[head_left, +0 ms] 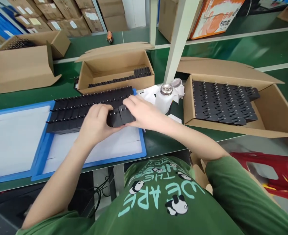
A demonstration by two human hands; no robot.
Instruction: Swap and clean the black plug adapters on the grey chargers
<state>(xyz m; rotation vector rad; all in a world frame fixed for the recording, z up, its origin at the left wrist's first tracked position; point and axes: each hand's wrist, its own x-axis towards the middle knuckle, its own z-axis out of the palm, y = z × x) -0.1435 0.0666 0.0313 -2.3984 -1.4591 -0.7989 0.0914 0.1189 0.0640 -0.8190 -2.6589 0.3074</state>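
Note:
Both my hands grip a short group of small black plastic blocks (pixel 120 116) with metal pins on top. My left hand (pixel 94 119) is closed round its left end, while the fingers of my right hand (pixel 140 112) press its right end. Just behind lie rows of the same black blocks (pixel 67 112), side by side with pins pointing up. They rest on a white board with a blue frame (pixel 124 158). Whether the held blocks touch the rows is hidden by my fingers.
An open cardboard box (pixel 276 112) on the right holds rows of black blocks. Another open box (pixel 114 65) stands behind the board. A metal-capped white bottle (pixel 163 98) is near a white post (pixel 180 36). A second blue-framed board (pixel 11 143) lies left.

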